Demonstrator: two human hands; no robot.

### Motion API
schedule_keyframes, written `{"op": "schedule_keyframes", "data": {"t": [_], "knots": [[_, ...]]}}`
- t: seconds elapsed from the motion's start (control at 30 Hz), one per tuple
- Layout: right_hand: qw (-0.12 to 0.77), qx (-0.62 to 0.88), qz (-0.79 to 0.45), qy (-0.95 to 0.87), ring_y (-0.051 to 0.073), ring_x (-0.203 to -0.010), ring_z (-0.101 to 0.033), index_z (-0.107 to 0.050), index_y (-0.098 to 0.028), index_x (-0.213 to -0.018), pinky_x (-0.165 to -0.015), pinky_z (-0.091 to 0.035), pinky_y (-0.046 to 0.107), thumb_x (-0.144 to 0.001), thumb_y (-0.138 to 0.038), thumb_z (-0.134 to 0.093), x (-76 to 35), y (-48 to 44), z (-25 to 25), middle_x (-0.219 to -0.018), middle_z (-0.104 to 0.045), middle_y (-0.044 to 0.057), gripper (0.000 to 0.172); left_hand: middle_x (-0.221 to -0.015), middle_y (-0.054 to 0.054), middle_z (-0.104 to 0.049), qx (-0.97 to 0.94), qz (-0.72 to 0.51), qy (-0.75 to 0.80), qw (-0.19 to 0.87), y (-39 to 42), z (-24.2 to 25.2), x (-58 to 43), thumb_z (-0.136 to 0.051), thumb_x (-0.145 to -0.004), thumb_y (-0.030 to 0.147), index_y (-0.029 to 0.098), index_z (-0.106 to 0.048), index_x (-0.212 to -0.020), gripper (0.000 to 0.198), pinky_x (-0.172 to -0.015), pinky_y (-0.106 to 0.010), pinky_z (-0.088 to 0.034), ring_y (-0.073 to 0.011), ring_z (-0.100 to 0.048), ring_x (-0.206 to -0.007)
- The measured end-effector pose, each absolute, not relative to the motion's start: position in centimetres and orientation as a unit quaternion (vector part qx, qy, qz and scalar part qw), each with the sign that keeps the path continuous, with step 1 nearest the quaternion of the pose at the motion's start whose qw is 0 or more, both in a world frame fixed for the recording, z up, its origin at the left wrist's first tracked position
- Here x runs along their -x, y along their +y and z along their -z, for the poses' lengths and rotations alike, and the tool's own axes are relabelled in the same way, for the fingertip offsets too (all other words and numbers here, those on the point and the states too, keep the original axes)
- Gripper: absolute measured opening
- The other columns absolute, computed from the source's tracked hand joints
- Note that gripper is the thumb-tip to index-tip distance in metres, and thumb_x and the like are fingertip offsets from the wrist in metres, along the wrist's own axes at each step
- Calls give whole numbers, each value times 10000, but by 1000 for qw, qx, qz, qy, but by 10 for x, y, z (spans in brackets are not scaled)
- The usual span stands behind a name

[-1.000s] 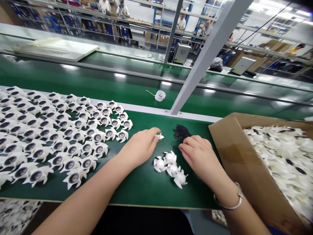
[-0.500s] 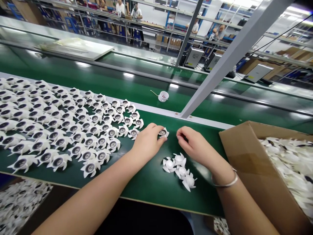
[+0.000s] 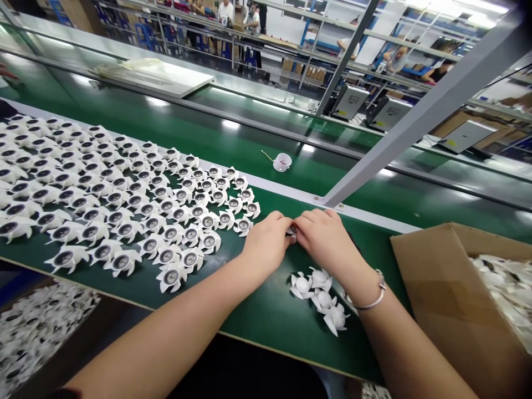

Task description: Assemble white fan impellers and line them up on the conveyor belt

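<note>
Your left hand (image 3: 266,242) and right hand (image 3: 323,235) pinch a white plastic fan (image 3: 292,229) — fingers closed on it — over the green bench (image 3: 266,327).

R hand (image 3: 322,238) to cardbd box wall (image 3: 436,288): passage over green belt (image 3: 270,338), white fan impellers (image 3: 320,293) just below, wall blocks beyond.

No text can be read; the dark round centres of the white plastic impellers (image 3: 170,277) are too small to make out.

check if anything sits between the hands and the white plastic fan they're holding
Nothing visible does: the left hand and right hand close directly on the small white plastic fan from either side, hiding most of it.
</note>
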State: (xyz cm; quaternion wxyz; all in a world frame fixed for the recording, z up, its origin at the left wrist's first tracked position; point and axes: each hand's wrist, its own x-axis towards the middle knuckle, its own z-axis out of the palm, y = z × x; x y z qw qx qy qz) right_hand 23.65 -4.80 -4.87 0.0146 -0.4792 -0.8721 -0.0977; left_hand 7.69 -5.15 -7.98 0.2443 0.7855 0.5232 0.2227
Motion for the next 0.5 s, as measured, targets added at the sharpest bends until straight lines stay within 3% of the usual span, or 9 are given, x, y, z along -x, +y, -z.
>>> {"op": "schedule_keyframes", "data": {"t": [0.27,0.5], "knots": [[12,434,124,-892,243,-850,-587,-710,-149,-927,-813,-358,405,-920,-98,-482,-240,-73,45,-814,-673,84,233,-1128,-33,-609,-765,-227,539,270,-56,80,-78,-587,-903,238,248,-647,-1170,274,-800,-328,-518,-216,-644,-980],[190,538,-84,-817,209,-867,-652,-727,-218,-983,-714,-486,321,-910,-303,-520,-243,4,23,-1004,-717,61,235,-1079,-48,-586,-776,-185,564,212,-56,73,-78,-539,-946,340,211,-623,-1100,218,-656,-359,-527,-235,-653,-847]]}}
